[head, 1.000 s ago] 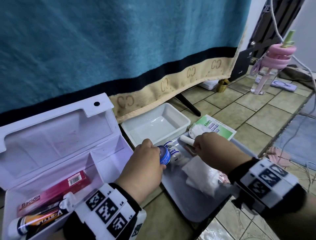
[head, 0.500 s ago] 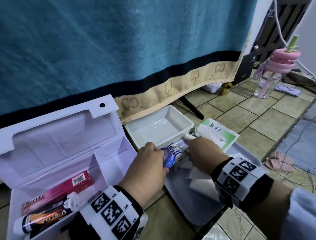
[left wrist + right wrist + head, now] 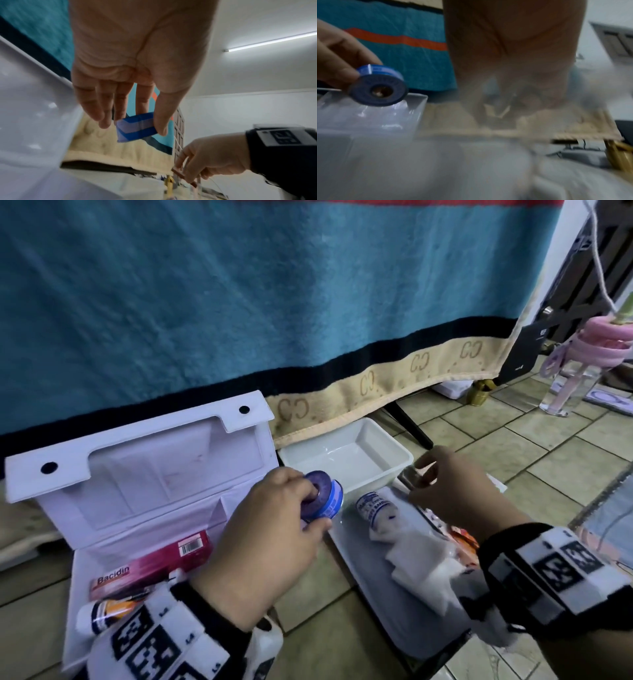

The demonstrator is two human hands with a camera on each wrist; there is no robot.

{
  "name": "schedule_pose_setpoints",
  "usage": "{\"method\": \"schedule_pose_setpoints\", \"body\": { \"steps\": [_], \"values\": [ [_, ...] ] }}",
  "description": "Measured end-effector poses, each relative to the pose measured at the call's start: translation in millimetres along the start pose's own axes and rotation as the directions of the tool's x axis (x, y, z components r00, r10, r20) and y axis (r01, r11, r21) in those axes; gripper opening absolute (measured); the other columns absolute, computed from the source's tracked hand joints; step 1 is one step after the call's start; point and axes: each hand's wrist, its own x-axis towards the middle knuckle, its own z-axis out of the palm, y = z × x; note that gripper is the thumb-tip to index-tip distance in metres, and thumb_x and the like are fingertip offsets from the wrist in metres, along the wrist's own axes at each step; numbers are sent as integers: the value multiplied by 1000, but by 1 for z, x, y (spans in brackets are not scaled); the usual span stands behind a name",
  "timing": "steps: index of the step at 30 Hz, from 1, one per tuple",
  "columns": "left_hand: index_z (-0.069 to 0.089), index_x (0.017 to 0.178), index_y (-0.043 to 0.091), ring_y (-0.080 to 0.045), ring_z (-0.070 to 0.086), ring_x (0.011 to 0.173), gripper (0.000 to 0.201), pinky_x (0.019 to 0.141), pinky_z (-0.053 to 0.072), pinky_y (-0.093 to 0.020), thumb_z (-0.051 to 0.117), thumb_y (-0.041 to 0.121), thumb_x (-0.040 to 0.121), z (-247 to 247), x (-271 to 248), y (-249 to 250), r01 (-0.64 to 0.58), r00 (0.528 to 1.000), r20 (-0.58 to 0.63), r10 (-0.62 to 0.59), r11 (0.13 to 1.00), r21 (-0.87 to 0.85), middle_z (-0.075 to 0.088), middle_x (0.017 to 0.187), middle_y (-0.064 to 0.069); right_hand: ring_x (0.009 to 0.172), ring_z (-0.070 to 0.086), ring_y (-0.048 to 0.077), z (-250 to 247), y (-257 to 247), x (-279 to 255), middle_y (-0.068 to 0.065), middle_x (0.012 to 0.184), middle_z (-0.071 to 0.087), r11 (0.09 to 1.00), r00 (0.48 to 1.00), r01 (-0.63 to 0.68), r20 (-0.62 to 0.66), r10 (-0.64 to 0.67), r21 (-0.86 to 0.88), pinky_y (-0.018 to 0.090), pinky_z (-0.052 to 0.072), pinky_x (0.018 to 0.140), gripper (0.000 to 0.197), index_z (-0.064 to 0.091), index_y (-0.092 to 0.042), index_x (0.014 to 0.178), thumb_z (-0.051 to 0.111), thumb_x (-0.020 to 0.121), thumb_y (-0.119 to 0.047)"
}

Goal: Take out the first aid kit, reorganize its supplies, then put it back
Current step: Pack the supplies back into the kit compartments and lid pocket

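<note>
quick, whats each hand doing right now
Left hand: grips the blue tape roll.
Right hand: pinches a small thin brown item, too blurred to name.

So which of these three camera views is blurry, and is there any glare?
Head view: mostly sharp, only the right hand smeared. Left wrist view: the blue tape roll readable, edges soft, a ceiling tube light glaring. Right wrist view: worst, heavy motion blur below; whatever the right hand pinches cannot be made out.
</note>
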Motion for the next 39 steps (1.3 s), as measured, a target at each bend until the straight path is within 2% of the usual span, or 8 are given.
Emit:
{"method": "schedule_pose_setpoints", "body": {
  "steps": [5,7,12,19,25,31,36,39],
  "values": [
    [67,85,19,-13,57,89,23,84,43,-23,81,27,68,-45,-28,-44,214,972,-95,-213,977,2,57,100,8,59,57,15,-8,-39,-24,-2,76,65,933,990,138,-72,-120,333,25,46,53,28,60,-20,96,70,72,-9],
    [67,79,21,-14,57,84,24,76,42,-27,83,30,64,-53,-40,-62,313,946,-103,-308,949,39,57,91,7,58,57,12,-1,-60,-36,-2,72,65,867,985,173,-62,-164,467,17,45,51,26,61,-19,95,70,74,-7],
    [53,69,32,-4,46,73,31,63,33,-13,83,35,62,-46,-58,-87,376,927,-45,-373,922,91,50,83,11,67,63,8,35,-104,-60,-4,72,66,791,961,199,44,-274,578,22,51,60,17,59,-26,88,73,77,-23],
    [55,90,27,-12,50,100,27,77,34,-20,76,33,73,-28,-53,-98,289,938,145,-314,942,174,43,99,7,69,60,3,60,-118,-70,-6,73,64,800,926,236,121,-357,552,19,49,67,24,59,-27,90,70,73,-13],
    [70,93,16,-12,53,96,18,84,40,-23,67,30,82,-24,-55,-106,287,918,248,-310,950,125,53,96,7,72,62,6,74,-125,-75,-5,77,64,819,906,253,171,-387,516,23,52,70,24,57,-29,87,68,74,-12],
    [62,94,23,-13,51,102,7,89,38,-24,56,23,91,-32,-63,-118,320,943,49,-330,936,148,50,102,6,74,61,6,90,-133,-76,-8,79,63,857,882,352,174,-439,376,27,53,72,25,57,-29,95,68,75,-17],
    [50,127,27,-17,48,118,32,97,39,-32,47,31,95,-34,-72,-136,344,919,119,-377,911,227,51,125,7,102,57,15,107,-149,-82,-3,109,60,808,760,578,286,-583,110,24,44,81,36,54,-26,115,57,82,-12],
    [50,127,26,-17,51,114,32,94,42,-33,43,33,97,-32,-78,-140,312,926,143,-348,923,226,52,124,7,112,49,20,114,-157,-88,2,117,56,745,692,667,367,-621,2,26,41,85,40,52,-19,118,50,82,-3]
  ]
}}
